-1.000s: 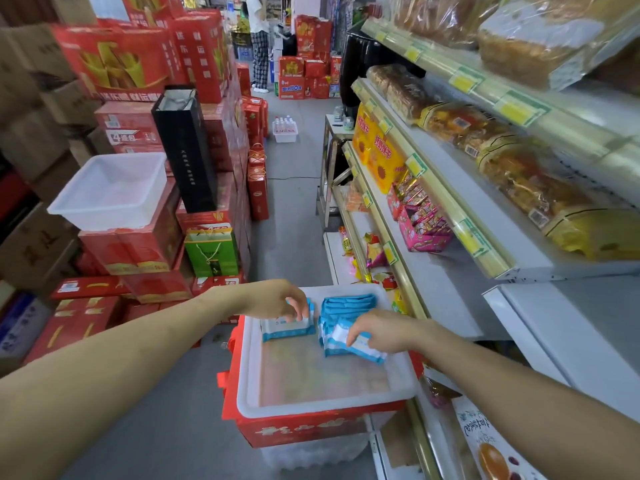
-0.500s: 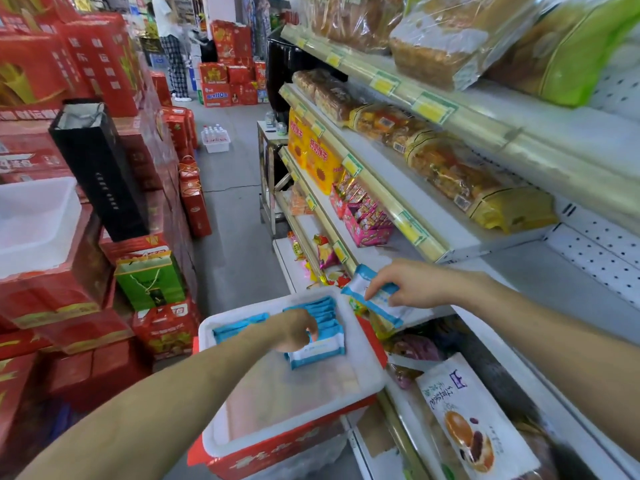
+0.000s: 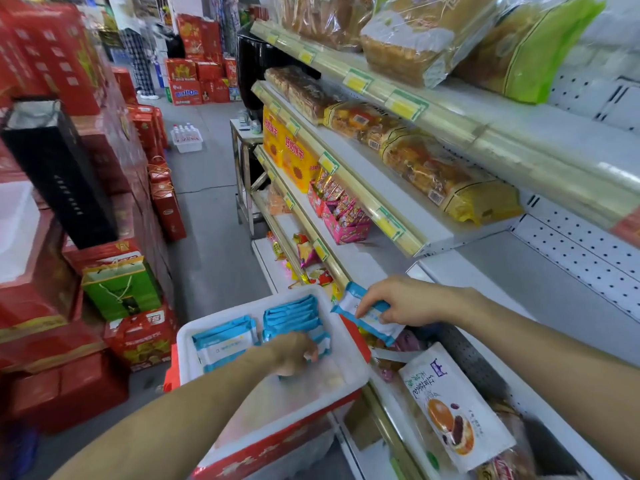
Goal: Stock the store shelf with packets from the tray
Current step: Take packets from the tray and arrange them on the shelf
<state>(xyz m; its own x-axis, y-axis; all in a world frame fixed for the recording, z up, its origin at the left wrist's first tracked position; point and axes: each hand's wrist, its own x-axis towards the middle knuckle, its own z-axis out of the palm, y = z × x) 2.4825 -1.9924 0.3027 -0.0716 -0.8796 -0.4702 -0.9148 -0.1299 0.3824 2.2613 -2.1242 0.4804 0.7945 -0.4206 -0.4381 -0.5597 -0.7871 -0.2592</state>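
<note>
A white tray sits on a red box in front of me, holding several blue-and-white packets. My left hand reaches into the tray and pinches a packet at the near end of the right-hand stack. My right hand grips another blue-and-white packet and holds it just past the tray's right rim, at the front edge of the grey shelf. That shelf board is bare behind the hand.
Upper shelves carry bagged bread, yellow snack bags and a pink display box. A white pastry bag lies on the lower shelf. Red gift boxes and a black bag are stacked at the left. A person stands far down the aisle.
My right hand lifted a packet out of the tray and carried it right to the shelf edge. My left hand shifted from the left stack to the right stack.
</note>
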